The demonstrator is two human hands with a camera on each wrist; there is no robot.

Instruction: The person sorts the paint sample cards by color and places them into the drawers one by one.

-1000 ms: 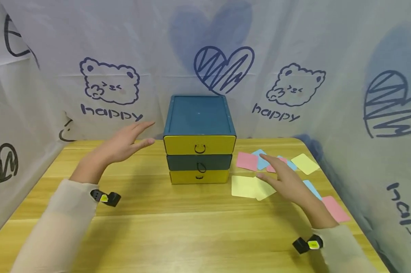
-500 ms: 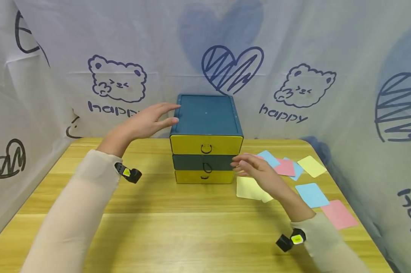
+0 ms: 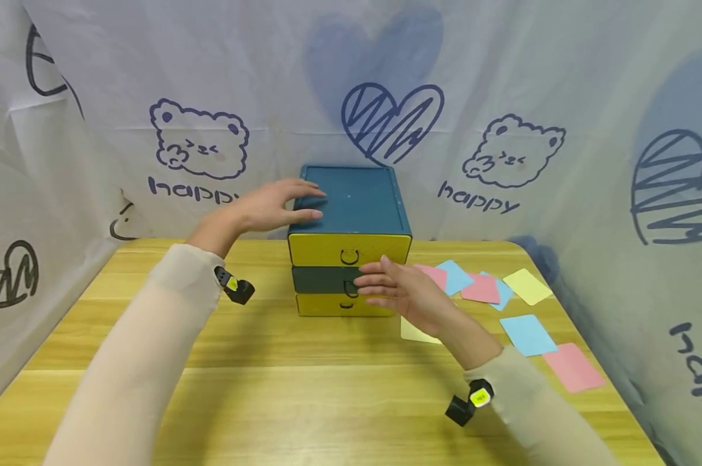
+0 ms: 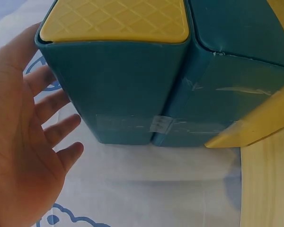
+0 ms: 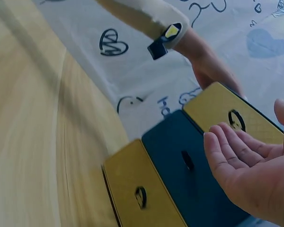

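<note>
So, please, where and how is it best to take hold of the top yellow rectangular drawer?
Best, I think, by the thin black loop handle centred on the yellow drawer front, coming straight from the person's side: the loop sticks out for a finger to hook, and the closed front shows no other grip.

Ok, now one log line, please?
left hand: at top of blue-yellow rectangular drawer box, contact unclear | right hand: in front | drawers: closed

makeshift curtained booth, pale cloth [image 3: 281,58] hung on 3 sides, blue hearts [image 3: 376,48], bear drawings [image 3: 202,144] and "happy" lettering [image 3: 479,197] across it, wood-grain table [image 3: 304,414] between, surrounding building impossible to tell
</note>
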